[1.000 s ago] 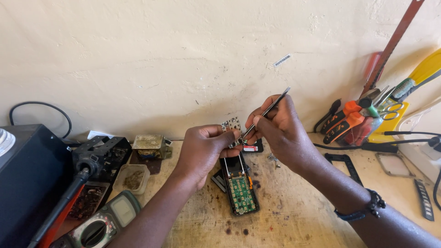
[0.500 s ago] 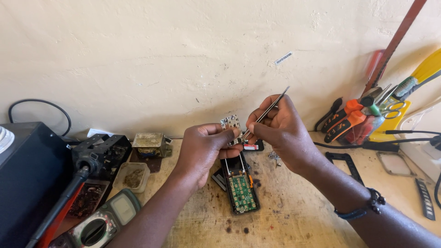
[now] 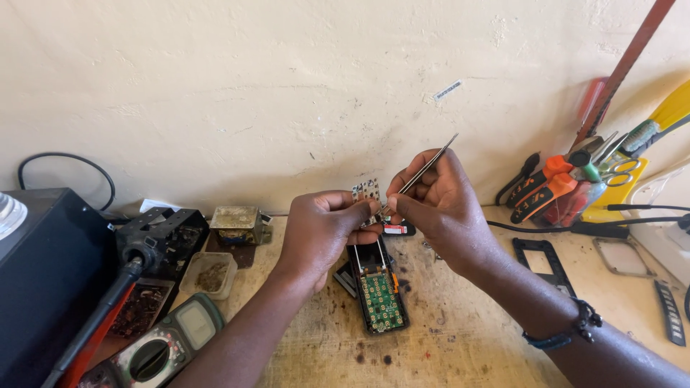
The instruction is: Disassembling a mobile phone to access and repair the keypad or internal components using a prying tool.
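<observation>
My left hand (image 3: 325,226) is closed on a small circuit piece (image 3: 366,191) raised above the bench, its top edge showing past my fingers. In my right hand (image 3: 435,201) I pinch metal tweezers (image 3: 424,171), whose tips meet the piece between the two hands. Directly below them an opened phone with a green keypad board (image 3: 379,296) lies flat on the stained wooden bench (image 3: 467,345).
A black box (image 3: 39,266), a soldering iron on its stand (image 3: 140,248), a small tin of flux (image 3: 208,273) and a multimeter (image 3: 162,348) sit at the left. Pliers, scissors and screwdrivers (image 3: 568,183) lean at the right wall, with a black phone frame (image 3: 535,262) beside them.
Both hands have lifted slightly and drawn closer together. The tweezers stay on the small piece.
</observation>
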